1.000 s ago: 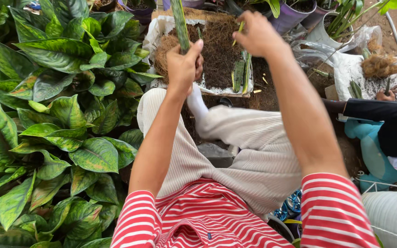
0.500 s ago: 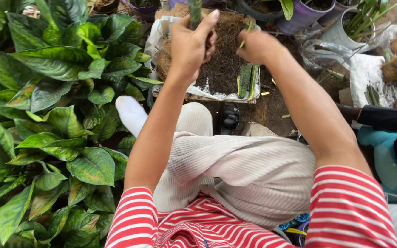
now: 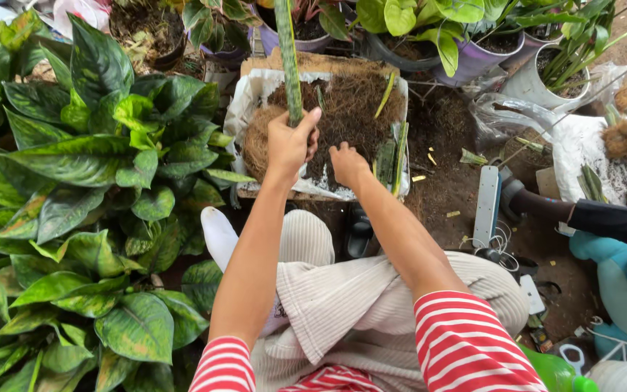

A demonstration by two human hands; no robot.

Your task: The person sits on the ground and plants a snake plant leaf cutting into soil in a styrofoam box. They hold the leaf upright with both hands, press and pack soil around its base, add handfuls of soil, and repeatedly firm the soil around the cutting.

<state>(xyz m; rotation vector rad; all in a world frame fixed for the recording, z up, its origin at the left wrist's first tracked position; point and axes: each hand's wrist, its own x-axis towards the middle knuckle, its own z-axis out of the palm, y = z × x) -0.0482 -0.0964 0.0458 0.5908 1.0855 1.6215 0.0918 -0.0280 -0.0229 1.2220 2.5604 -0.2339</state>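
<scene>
Left hand (image 3: 289, 145) is clamped round the lower part of a long green mottled leaf cutting (image 3: 287, 51), which stands upright w/ its long axis running straight up out of the fist to the frame's top edge, base end down over the tray of dark fibrous soil (image 3: 350, 109). Right hand (image 3: 347, 164) sits just beside the left, knuckles up, fingers pressed into the soil & curled; can't tell if it holds anything. More cuttings (image 3: 392, 158) lie near the right hand along the tray's edge.
</scene>
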